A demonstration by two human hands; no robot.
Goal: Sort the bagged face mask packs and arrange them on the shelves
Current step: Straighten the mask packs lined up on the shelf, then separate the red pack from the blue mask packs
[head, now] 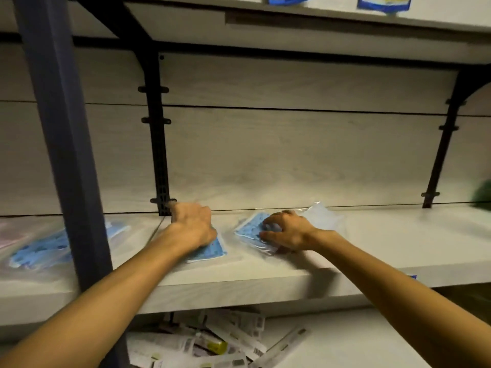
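While flanking both hands, blue post left, green object right.

Worn on the head, facing forward and slightly down at a pale shelf from close range, forearms reaching in from below; only this single wide-angle view.

The mask pack under the left hand was light blue with a white edge — as was the pack under the right hand, in a clear bag. The shelf and back panel were pale grey woodgrain, the brackets black, the post dark blue. At the left lay more blue packs — below, white packets, one yellow.
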